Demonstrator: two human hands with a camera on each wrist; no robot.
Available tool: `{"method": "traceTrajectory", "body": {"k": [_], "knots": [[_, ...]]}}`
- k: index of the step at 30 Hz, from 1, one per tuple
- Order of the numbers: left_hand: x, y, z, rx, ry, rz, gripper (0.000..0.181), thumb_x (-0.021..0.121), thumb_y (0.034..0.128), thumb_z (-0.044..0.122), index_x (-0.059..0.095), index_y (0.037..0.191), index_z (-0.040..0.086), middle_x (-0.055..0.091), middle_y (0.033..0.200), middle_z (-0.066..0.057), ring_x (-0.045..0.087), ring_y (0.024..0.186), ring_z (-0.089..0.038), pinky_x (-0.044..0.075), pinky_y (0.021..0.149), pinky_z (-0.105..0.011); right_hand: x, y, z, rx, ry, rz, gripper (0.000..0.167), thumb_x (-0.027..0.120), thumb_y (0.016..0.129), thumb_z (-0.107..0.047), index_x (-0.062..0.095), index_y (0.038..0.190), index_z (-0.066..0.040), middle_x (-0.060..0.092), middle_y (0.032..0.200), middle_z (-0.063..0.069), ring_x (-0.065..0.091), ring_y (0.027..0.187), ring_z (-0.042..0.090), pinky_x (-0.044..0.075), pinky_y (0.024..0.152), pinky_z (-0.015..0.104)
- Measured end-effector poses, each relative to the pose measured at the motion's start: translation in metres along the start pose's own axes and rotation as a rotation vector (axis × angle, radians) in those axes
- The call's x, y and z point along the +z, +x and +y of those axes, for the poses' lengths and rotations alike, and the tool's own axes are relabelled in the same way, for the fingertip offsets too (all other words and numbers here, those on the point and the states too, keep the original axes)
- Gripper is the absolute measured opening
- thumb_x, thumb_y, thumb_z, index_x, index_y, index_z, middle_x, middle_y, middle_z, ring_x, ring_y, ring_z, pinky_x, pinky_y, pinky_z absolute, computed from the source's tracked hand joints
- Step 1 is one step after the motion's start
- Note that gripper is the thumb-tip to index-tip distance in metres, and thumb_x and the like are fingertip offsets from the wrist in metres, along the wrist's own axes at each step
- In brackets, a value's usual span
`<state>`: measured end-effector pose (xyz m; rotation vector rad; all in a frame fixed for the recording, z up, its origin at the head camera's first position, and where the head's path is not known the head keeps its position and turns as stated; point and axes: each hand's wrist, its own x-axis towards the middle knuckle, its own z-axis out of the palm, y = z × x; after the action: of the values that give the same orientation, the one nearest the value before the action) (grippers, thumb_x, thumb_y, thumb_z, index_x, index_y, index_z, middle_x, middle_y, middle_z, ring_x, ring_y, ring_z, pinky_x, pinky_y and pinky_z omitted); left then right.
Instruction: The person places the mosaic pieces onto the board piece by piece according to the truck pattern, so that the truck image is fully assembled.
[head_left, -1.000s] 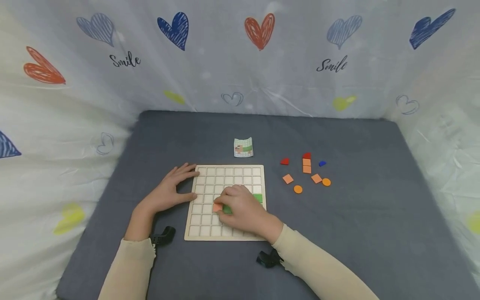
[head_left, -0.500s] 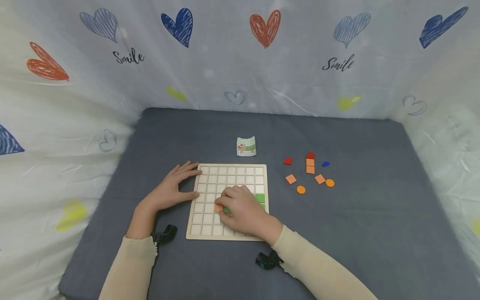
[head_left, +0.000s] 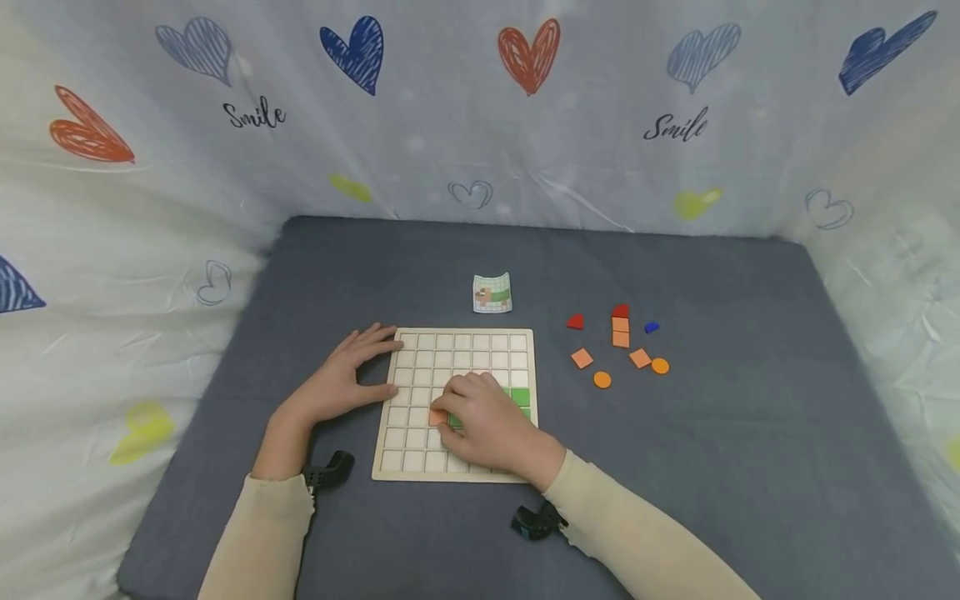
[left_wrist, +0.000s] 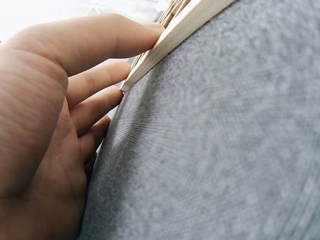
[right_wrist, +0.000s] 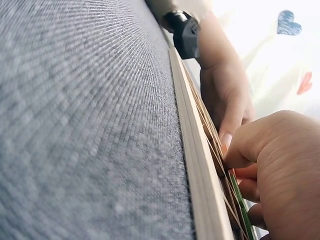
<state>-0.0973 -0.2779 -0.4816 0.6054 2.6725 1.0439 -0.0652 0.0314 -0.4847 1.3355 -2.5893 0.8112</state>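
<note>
A wooden grid board (head_left: 420, 477) lies on the grey cloth in the head view. My left hand (head_left: 333, 379) rests against its left side, fingers spread, with the thumb and fingertips touching the edge; the left wrist view shows the thumb on the wooden rim (left_wrist: 165, 47). Over the board's lower middle, my right hand (head_left: 487, 421) pinches a light-orange square tile (head_left: 437, 417) at one of the cells, its thumb and fingers bent. Green tiles (head_left: 520, 397) sit in cells beside and under that hand, which hides part of them.
Behind the board lies a small picture card (head_left: 492, 294). To the right are loose pieces: orange squares (head_left: 582, 358), orange discs (head_left: 602, 380), red pieces (head_left: 575, 322) and a blue piece (head_left: 652, 328). A printed curtain (head_left: 420, 150) surrounds the table.
The head view has shifted slightly since one second ago. Both hands keep nearly the same places on the board, the right one still at the orange square tile.
</note>
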Motion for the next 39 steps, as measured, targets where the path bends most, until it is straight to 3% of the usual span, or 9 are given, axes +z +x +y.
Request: {"method": "traceTrajectory", "body": {"k": [11,17,39], "knots": [[-0.0014,-0.0011,-0.0006,0.001,-0.007,0.001,0.075,0.086,0.098,0.035,0.054,0.163,0.013,0.032,0.178,-0.01,0.014,0.168,-0.036,0.001,0.137,-0.057,0.005,0.0029,0.0012,-0.039,-0.004,0.063,0.008,0.075,0.101,-0.026,0.081,0.103,-0.021,0.063,0.096,-0.01,0.055,0.082,0.01,0.045,0.073,0.028],[-0.0024,-0.0012,0.0,0.002,-0.01,-0.004,0.076,0.086,0.0983,0.035,0.053,0.163,0.014,0.032,0.178,-0.011,0.013,0.168,-0.036,0.001,0.137,-0.058,0.007,0.0035,0.001,-0.06,-0.023,0.092,0.008,0.075,0.101,-0.021,0.082,0.101,-0.021,0.062,0.093,-0.01,0.053,0.077,0.01,0.041,0.068,0.027],[-0.0006,0.0006,-0.0009,0.01,-0.01,0.003,0.075,0.086,0.0978,0.035,0.054,0.163,0.013,0.033,0.177,-0.011,0.013,0.168,-0.036,0.001,0.137,-0.057,0.0047,0.0013,0.0025,-0.065,-0.026,0.077,0.01,0.073,0.106,-0.024,0.082,0.105,-0.022,0.064,0.096,-0.009,0.055,0.08,0.011,0.044,0.071,0.027]]}}
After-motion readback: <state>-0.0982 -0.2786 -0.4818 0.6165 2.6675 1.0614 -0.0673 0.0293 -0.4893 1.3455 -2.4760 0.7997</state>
